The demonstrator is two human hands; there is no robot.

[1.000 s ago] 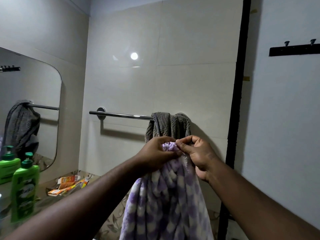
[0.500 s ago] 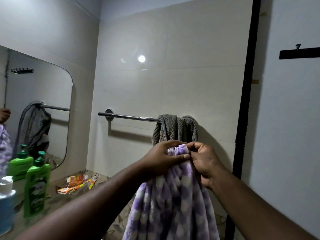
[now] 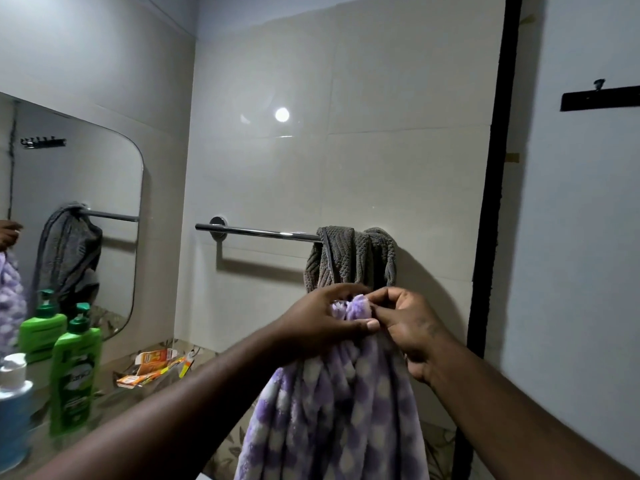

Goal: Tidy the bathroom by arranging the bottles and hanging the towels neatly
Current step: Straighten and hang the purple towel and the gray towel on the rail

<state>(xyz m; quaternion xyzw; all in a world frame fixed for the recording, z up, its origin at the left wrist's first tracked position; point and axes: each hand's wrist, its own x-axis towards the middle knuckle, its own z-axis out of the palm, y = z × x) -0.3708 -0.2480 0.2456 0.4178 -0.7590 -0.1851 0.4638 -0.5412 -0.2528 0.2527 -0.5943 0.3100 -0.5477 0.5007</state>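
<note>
pinching the bunched top of a purple checkered towel [image 3: 339, 403], left hand [image 3: 320, 327] and right hand [image 3: 407, 327] stay clamped together as before, just below the grey towel [image 3: 349, 258] on the rail [image 3: 259, 232]; the cloth hangs beneath both fists.

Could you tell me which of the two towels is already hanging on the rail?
The grey ribbed towel, bunched over the right end of the chrome rail. The purple-and-white checked towel is off the rail, gathered at its top between both hands, left and right.

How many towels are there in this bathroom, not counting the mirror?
2. A grey towel hangs bunched at the right end of the rail. A purple checked towel is gathered at its top in both hands, in front of and below it. Others may be out of view.
</note>
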